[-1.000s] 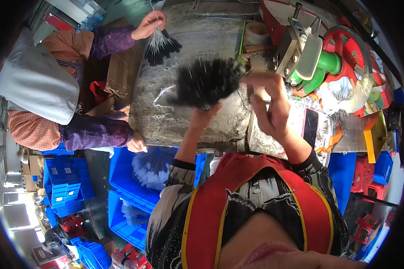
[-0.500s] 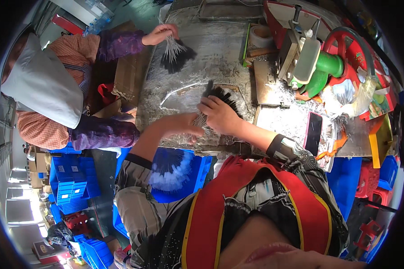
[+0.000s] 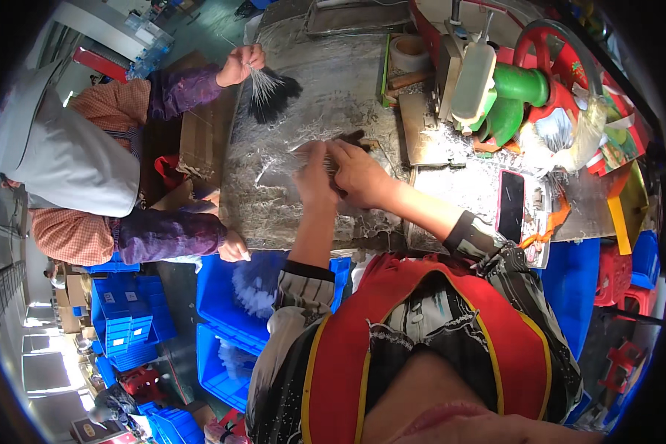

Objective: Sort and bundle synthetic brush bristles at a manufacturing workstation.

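Note:
Over the worn grey tabletop (image 3: 274,211), my left hand (image 3: 317,176) and my right hand (image 3: 364,176) are closed together round a bundle of thin wire-stemmed brushes (image 3: 357,138). Its pale wires poke out to the left, past my left fingers. Dark bristles show beyond my right fingers, and most of the bundle is hidden by my hands. Across to the left, a co-worker's hand (image 3: 242,64) grips a similar bundle of brushes (image 3: 276,96) by its wires, black bristles fanned out. The co-worker's other hand (image 3: 234,247) is at the table's near left edge.
At the right stands a green machine (image 3: 522,87) with a red wheel. A phone (image 3: 510,207) lies on a white sheet near it. Behind are a tape roll (image 3: 408,53) and a brown block (image 3: 425,129). Blue bins (image 3: 229,311) with pale bristly bundles stand below the table's near edge.
My left hand has moved right and up, from beside the bundle to closing on it. The bristles are now more covered. The co-worker's lower hand has come into sight; the view has shifted slightly.

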The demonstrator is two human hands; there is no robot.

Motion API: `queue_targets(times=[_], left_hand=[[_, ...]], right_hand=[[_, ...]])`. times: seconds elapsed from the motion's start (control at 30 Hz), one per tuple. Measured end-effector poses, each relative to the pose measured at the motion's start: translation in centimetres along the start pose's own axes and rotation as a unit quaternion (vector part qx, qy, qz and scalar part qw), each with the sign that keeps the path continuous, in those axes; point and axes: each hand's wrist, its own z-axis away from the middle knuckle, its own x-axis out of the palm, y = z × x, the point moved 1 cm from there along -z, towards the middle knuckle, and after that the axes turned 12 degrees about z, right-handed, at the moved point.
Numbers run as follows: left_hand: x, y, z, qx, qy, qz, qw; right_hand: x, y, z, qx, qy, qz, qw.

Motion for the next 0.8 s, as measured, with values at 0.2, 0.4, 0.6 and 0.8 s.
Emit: queue_targets(times=[0.2,0.4,0.6,0.8], left_hand=[[1.7,3.1,0.1,0.028,-0.262,-0.188,0.946],[-1.3,-0.4,-1.8,0.273,-0.487,-0.592,0.581],[-0.8,-2.1,-2.3,0.319,-0.491,-0.527,0.616],[1.0,-2.1,-2.9,0.273,-0.592,-0.507,0.564]], right_hand=[[-11.5,3.9,-3.2,0.093,0.229,-0.256,0.934],[-10.2,2.9,-3.6,0.041,-0.071,-0.108,0.991],[-9.6,2.4,-1.4,-0.046,0.113,-0.128,0.984],[-8.5,3.3,-0.1,-0.005,0.149,-0.098,0.984]])
